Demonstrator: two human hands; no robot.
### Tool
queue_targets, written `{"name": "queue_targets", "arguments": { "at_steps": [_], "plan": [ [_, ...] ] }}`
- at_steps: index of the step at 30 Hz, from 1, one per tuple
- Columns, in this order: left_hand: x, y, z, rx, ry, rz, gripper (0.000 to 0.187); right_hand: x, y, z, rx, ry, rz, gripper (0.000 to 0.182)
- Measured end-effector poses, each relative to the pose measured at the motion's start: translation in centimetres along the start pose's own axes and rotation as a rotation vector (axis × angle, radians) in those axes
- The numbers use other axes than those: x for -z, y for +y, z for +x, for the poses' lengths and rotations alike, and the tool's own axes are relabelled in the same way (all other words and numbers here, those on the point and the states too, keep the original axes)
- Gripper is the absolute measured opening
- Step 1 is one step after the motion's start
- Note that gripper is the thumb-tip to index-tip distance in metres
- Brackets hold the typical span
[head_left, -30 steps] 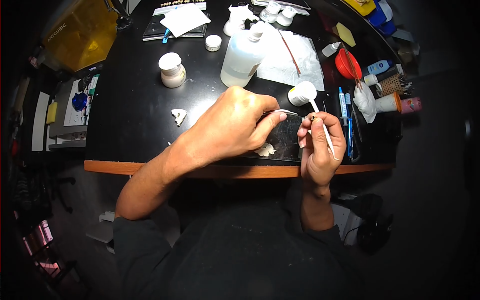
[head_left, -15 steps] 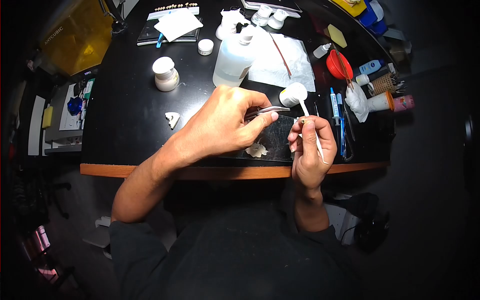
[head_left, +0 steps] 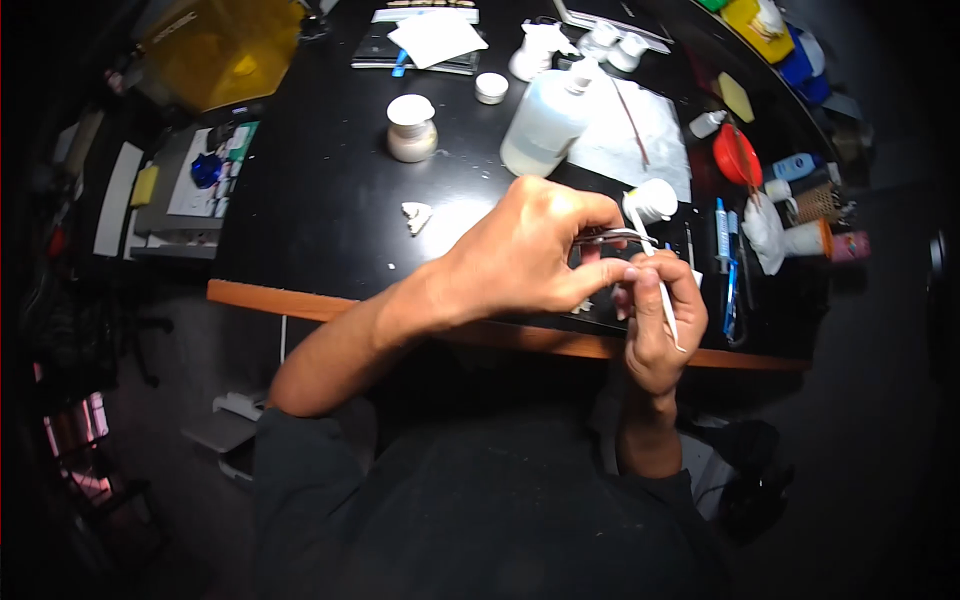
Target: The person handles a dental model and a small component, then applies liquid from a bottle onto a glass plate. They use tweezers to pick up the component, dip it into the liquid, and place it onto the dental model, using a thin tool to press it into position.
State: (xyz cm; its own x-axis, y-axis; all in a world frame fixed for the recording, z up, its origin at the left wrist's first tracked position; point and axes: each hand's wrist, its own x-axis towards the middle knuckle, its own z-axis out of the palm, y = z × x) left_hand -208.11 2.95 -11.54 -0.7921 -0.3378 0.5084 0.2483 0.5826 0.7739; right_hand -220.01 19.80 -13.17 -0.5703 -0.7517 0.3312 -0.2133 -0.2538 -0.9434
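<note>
My left hand (head_left: 530, 250) is closed around a slim, shiny metal tool that looks like tweezers (head_left: 620, 235), its curved end toward my right hand. My right hand (head_left: 662, 335) grips a thin white stick (head_left: 671, 312) with a bent lower end. Fingertips of both hands meet, or nearly so; anything small pinched there is hidden. Just beyond them, a small white jar (head_left: 655, 202) leans over beside the stick's upper end. Farther left on the black table (head_left: 320, 190) lies a cream, tooth-like dental piece (head_left: 416, 216).
A large clear bottle (head_left: 545, 125) stands beyond my left hand, with a lidded jar (head_left: 412, 130) to its left. White tissue (head_left: 640, 140) carries a thin brush (head_left: 632, 115). At right are a red bowl (head_left: 737, 158), blue syringe-like tubes (head_left: 722, 230) and crumpled tissue (head_left: 763, 235).
My left hand has moved in toward my right hand, bringing the metal tool to its fingertips. The small dark-gold piece pinched there earlier is now covered. The camera view has shifted and turned.
</note>
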Motion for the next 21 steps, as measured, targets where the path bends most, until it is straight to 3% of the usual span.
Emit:
{"name": "queue_targets", "arguments": {
  "at_steps": [2,4,6,8,11,18,21],
  "plan": [
    [0.3,0.6,-1.7,-0.056,0.118,0.113,0.017,0.0,-0.1,-0.1,0.041,-0.021,0.009,0.008],
    [2.4,2.4,-3.9,0.078,0.146,0.183,0.013,-0.1,0.0,-0.1,0.077,-0.039,-0.005,0.007],
    [4.9,3.1,-6.2,0.335,0.226,0.233,0.01,0.0,0.2,0.0,0.09,-0.063,-0.073,0.006],
    [6.9,2.6,-8.1,0.442,0.373,0.294,0.011,0.2,0.5,0.2,0.122,-0.069,-0.14,0.005],
    [8.6,2.7,-9.4,0.572,0.416,0.285,0.009,1.0,0.6,0.6,0.196,-0.02,-0.234,0.003],
    [6.3,3.4,-8.0,0.496,0.215,0.331,0.014,5.9,0.1,1.5,0.338,0.118,-0.533,0.002],
    [5.2,3.6,-6.8,0.459,0.174,0.297,0.014,8.9,-0.3,1.2,0.303,0.217,-0.573,0.002]
  ]
}}
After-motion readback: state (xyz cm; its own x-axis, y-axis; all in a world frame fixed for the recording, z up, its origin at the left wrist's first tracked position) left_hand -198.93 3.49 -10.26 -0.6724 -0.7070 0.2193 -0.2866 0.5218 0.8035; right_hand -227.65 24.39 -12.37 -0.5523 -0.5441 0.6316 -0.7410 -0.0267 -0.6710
